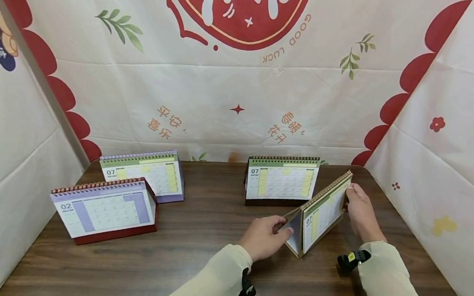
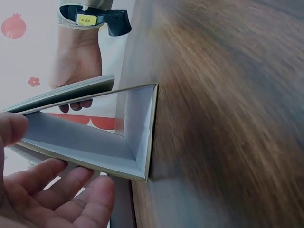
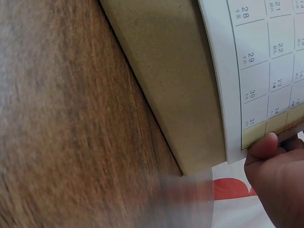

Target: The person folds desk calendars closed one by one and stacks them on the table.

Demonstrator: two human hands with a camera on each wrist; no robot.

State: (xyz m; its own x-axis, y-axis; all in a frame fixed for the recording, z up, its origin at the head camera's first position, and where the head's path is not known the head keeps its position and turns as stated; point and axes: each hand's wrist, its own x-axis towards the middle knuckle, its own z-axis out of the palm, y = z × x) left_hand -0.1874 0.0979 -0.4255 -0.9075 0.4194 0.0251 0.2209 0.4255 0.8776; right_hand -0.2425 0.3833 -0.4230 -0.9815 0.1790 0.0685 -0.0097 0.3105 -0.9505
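A kraft-brown desk calendar (image 1: 326, 214) stands turned at an angle on the right of the table, with its page marked 07 facing right. My left hand (image 1: 266, 236) holds its near end; in the left wrist view the thumb lies at one panel and the fingers (image 2: 71, 187) at the other. The open triangular end of the stand shows between them. At the far end, my right hand (image 1: 361, 210) pinches the side edge, its thumb (image 3: 263, 146) on the page by the yellow column. Those right fingertips are partly hidden behind the pages.
Close behind stands a black-based calendar (image 1: 282, 181) showing 07. On the left, a red-based calendar (image 1: 107, 209) showing 02 overlaps a purple-based one (image 1: 163, 174). Printed cloth (image 1: 225, 89) hangs behind the wooden table (image 1: 191, 267) and along both sides.
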